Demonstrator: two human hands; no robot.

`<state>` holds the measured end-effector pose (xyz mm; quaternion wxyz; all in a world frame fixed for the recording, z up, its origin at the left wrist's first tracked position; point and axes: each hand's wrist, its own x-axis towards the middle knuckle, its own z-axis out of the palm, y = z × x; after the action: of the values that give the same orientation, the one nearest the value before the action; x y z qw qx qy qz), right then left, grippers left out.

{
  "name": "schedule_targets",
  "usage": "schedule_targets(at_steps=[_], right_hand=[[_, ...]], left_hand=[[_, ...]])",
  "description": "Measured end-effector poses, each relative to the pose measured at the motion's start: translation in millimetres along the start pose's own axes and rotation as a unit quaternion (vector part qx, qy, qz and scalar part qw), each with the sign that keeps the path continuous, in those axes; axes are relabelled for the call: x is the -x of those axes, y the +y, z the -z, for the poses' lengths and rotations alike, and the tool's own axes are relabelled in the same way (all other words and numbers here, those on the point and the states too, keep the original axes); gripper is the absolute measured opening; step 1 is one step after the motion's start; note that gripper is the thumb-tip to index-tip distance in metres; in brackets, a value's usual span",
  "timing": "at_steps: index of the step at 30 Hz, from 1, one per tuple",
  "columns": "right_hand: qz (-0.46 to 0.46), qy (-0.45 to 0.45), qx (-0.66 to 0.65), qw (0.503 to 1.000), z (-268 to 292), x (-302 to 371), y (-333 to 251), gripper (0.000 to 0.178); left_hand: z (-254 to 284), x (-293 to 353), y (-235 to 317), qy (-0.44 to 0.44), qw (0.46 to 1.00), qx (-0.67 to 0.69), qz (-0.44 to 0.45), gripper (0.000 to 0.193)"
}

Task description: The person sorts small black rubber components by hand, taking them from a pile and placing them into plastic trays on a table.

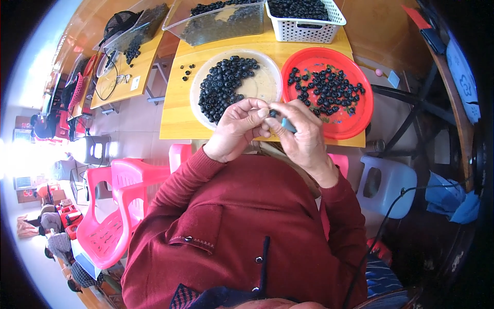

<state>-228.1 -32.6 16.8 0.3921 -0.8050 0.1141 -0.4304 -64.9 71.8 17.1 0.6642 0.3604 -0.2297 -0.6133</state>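
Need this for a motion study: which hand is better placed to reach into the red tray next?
Probably the right hand: it is closer to the red tray, while the left hand is farther away, by the pale bowl.

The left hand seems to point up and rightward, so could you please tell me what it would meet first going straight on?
The left hand would most likely meet the right hand first, directly ahead; whether the two already touch is unclear from this angle.
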Motion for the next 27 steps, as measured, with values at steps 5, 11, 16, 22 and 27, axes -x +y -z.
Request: schedule_targets(at_steps=[5, 11, 16, 22, 27], right_hand=[[-0.117, 0.078, 0.231, 0.963, 29.0, -8.7, 13.4, 0.036], [-0.127, 0.095, 0.242, 0.957, 38.7, -5.3, 19.6, 0.036], [-0.135, 0.079, 0.209, 0.965, 34.9, -3.6, 17.9, 0.034], [-0.135, 0.072, 0.181, 0.971, 33.8, -3.9, 16.7, 0.031], [-0.121, 0.073, 0.147, 0.979, 33.1, -3.6, 17.8, 0.03]], left_hand=[[9.2, -0.9, 5.7, 0.069, 0.958, -0.256, -0.108, 0.019], [38.5, -25.1, 32.4, 0.115, 0.692, -0.673, -0.234, 0.017], [49.7, -56.6, 44.3, 0.075, 0.508, -0.817, -0.264, 0.024], [60.9, -85.0, 39.9, 0.032, 0.444, -0.851, -0.28, 0.025], [62.3, -92.7, 42.1, 0.006, 0.431, -0.87, -0.239, 0.022]])
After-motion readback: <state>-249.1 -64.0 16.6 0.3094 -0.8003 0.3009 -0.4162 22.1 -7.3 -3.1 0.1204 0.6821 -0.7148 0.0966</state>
